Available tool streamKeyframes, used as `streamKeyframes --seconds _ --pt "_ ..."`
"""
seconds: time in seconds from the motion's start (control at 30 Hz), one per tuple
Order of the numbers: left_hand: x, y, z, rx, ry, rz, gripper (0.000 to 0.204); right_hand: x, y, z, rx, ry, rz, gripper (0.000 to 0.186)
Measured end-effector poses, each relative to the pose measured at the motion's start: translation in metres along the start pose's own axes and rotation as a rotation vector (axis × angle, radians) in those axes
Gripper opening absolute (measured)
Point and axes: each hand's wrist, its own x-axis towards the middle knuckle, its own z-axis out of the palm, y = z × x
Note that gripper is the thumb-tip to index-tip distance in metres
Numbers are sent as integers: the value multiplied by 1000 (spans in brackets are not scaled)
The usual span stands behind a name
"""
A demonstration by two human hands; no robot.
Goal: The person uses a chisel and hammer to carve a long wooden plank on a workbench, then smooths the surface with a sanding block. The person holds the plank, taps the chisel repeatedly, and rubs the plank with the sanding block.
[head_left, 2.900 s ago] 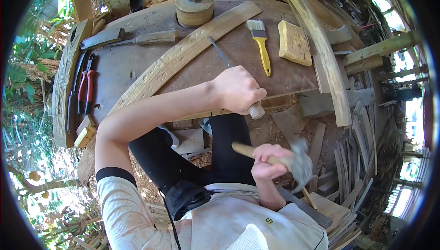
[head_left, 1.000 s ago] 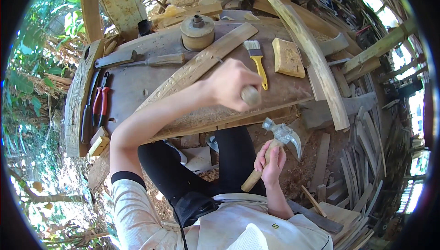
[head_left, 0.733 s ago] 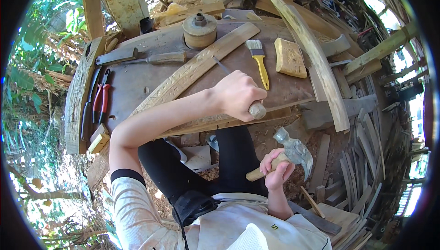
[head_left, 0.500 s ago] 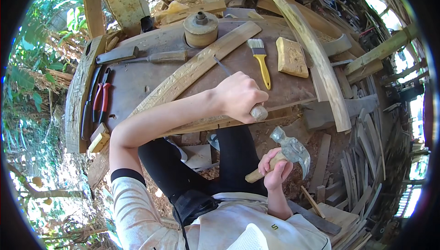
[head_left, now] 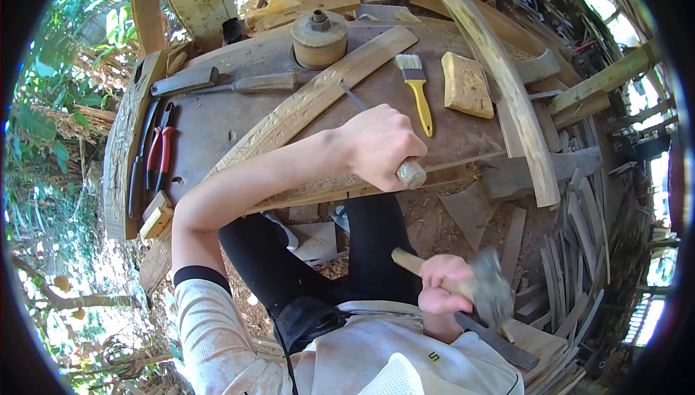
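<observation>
My left hand (head_left: 384, 147) is wrapped round the wooden handle of a chisel (head_left: 411, 174). Its thin metal blade slants away from the fist, with the tip at a long light plank (head_left: 308, 111) that lies diagonally on the workbench (head_left: 195, 121). The plank has small notches cut along it. Lower down on the right, my right hand (head_left: 443, 286) grips a claw hammer (head_left: 467, 290) by its wooden handle. The hammer's metal head is smeared by motion, apart from the chisel.
On the bench are a flat brush (head_left: 416, 95), a wood block (head_left: 467, 85), a round wooden piece (head_left: 318, 40), a wooden-handled tool (head_left: 266, 82) and red-handled pliers (head_left: 159, 150). A curved pole (head_left: 507, 77) crosses the right side, and scrap strips (head_left: 561, 272) lie beyond it.
My right hand has swung the hammer down and to the right, and its head now points right and low. My left hand and the chisel stay nearly in place.
</observation>
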Motion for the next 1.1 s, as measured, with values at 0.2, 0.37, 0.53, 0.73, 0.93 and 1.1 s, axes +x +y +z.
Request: streamKeyframes --seconds 0.2,0.37,0.53,0.73,0.93,1.1 --pt "-4 -5 3 34 29 37 22 9 19 9 -262 -150 384 63" --pt "-1 -6 10 66 10 52 20 6 31 8 -62 104 -59 60" --pt "-5 -9 10 54 14 30 18 19 21 10 -286 -149 372 60" --pt "-3 -9 10 66 27 58 18 -5 49 -6 -340 -94 15 53" --pt "-1 -10 16 88 36 74 20 -6 51 10 -121 29 -31 44" --pt "-4 -11 17 103 43 70 19 -8 44 3 -200 -75 121 42"
